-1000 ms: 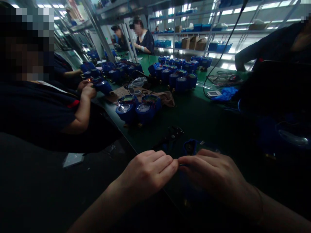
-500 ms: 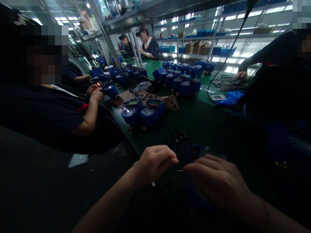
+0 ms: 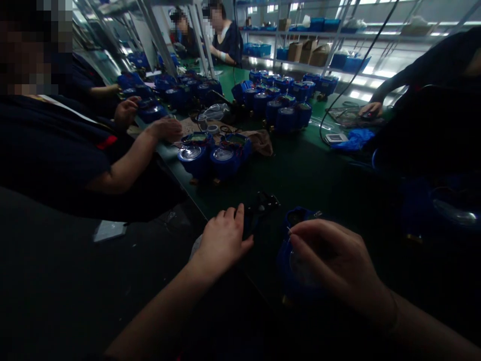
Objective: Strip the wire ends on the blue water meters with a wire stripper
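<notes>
- Blue meter point(image 3: 284, 268): it lies on the table just beneath and beside the right hand, partly hidden by it; perhaps it sits this close so that the fingers can get at its opening without stretching.
- Right hand point(image 3: 334, 255): thumb and index finger are pinched together on a thin pale piece point(image 3: 288, 229), the other fingers curled behind. The piece pokes out beyond the fingertips, over the meter, and this grip seems chosen to leave its end free.
- Left hand point(image 3: 223, 238): palm down, fingers loosely spread and thumb apart, with nothing seen in its grasp. It is at the handles of a black hand tool point(image 3: 265, 201); whether it touches them is too dark to tell. The tool lies between the hands and a little beyond them, probably for easy reach from either.
- Ahead of the left hand, two blue meters point(image 3: 225, 163) stand side by side, dials up, apart from the work, beside a brown cloth point(image 3: 261, 143).
- Farther ahead, a cluster of blue meters point(image 3: 285, 119) is packed close, likely to save room on the green table point(image 3: 308, 173).
- Beyond the right hand lie a blue bag point(image 3: 355, 140) and a small pale device point(image 3: 335, 138).
- Left of the left hand, a co-worker's arm point(image 3: 126, 163) extends over the table edge.
</notes>
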Tool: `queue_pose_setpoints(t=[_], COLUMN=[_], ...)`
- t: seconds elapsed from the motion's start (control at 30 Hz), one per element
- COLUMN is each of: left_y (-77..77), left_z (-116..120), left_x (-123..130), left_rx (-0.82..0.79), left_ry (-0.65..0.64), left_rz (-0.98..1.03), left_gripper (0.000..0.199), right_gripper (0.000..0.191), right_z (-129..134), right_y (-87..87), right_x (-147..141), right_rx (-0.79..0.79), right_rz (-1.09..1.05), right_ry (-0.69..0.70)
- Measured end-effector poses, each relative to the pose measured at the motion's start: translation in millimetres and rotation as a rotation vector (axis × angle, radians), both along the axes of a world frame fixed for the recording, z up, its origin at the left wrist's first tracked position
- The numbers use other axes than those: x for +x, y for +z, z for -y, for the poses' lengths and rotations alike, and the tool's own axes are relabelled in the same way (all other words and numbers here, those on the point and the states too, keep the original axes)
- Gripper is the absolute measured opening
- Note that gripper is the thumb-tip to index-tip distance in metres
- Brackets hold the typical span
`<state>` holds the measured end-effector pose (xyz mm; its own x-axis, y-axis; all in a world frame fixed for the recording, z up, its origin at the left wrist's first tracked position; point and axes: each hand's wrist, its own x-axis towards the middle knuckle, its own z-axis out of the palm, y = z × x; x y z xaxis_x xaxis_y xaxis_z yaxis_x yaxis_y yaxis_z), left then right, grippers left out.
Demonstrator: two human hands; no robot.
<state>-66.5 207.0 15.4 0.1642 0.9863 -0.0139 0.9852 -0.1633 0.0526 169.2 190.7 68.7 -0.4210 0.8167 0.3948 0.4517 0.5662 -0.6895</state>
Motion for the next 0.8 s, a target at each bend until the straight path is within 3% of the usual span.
queue_pose_setpoints(t=[0.17,0.23,0.3,0.37,0.43,0.5,0.6,0.8], left_y=[8.6,4.4,-0.8,-5.4,-9.2,-12.4,-17.1,-21.5], left_z=[8,16,27,42,57,70,81,83], left_x=[-21,-32,-45,-53,-54,-46,-28,-17], left_rx=[-0.025,0.044,0.025,-0.162,-0.487,-0.794,-1.065,-1.187], left_ry=[0.101,0.159,0.171,0.122,0.045,-0.006,-0.040,-0.089], left_rz=[-0.018,0.119,0.420,0.908,1.441,1.819,2.047,2.114], left_gripper=[0.064,0.060,0.057,0.056,0.054,0.054,0.052,0.057], right_gripper=[0.008,0.009,0.008,0.009,0.009,0.011,0.012,0.008], right_z=[0,1,1,1,0,0,-1,-1], right_y=[0.2,0.0,-0.1,0.0,0.3,0.5,0.3,-2.0], right_x=[2,2,2,2,2,1,-1,-4], right_rx=[-0.068,-0.068,-0.056,-0.043,-0.022,-0.005,0.016,0.084], right_rz=[-0.062,-0.059,-0.057,-0.049,-0.038,-0.021,0.005,0.065], right_ry=[-0.030,-0.025,-0.019,-0.021,-0.024,-0.012,0.009,-0.024])
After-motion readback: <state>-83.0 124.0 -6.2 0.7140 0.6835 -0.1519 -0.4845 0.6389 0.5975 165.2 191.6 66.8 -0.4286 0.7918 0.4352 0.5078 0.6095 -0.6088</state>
